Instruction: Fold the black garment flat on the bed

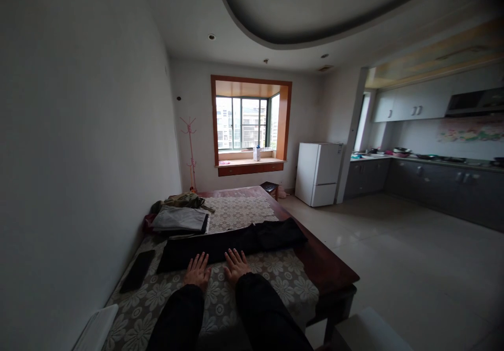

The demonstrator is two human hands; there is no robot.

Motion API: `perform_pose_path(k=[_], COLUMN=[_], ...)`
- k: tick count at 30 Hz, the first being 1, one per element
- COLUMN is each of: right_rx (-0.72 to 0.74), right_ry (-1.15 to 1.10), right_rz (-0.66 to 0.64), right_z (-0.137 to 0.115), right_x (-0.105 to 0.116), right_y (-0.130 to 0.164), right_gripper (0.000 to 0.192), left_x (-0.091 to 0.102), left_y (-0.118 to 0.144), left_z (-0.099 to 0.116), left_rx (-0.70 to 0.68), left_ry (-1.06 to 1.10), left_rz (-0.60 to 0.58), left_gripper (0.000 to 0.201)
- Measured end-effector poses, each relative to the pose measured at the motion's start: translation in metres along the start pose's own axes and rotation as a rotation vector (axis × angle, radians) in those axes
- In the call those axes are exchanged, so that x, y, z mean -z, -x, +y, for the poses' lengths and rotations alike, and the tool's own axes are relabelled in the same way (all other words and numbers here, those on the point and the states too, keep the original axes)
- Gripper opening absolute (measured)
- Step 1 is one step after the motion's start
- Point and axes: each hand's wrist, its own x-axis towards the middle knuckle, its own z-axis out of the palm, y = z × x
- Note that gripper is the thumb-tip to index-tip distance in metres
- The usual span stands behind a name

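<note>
A long black garment, which looks like folded trousers (232,242), lies flat across the table in front of me. My left hand (198,271) rests palm down at its near edge, fingers spread and fingertips on the dark cloth. To the right, my right hand (237,267) lies the same way, its fingers apart and touching the near edge of the cloth. Neither hand grips anything. Beneath is a flower-patterned tablecloth (220,309). Beyond the trousers, at the left, sits a pile of folded grey clothes (179,219).
A dark flat rectangular item (137,271) lies at the left of the table. The wooden table (331,267) has a bare right edge. A white object (96,327) is at the lower left, and a white surface (370,332) at the lower right. Farther off stands a fridge (318,172).
</note>
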Motion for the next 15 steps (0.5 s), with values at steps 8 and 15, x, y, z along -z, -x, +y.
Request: perform_pose_path(k=[8, 15], right_rx=[-0.027, -0.146], right_ry=[0.071, 0.134], right_rz=[-0.05, -0.031], right_z=[0.04, 0.099], right_x=[0.023, 0.056], right_y=[0.042, 0.087], right_gripper=[0.061, 0.057], left_x=[0.014, 0.043], left_y=[0.031, 0.053], left_z=[-0.023, -0.068], left_rx=[0.008, 0.075], left_ry=[0.05, 0.078], left_rz=[-0.012, 0.049], left_gripper=[0.06, 0.047])
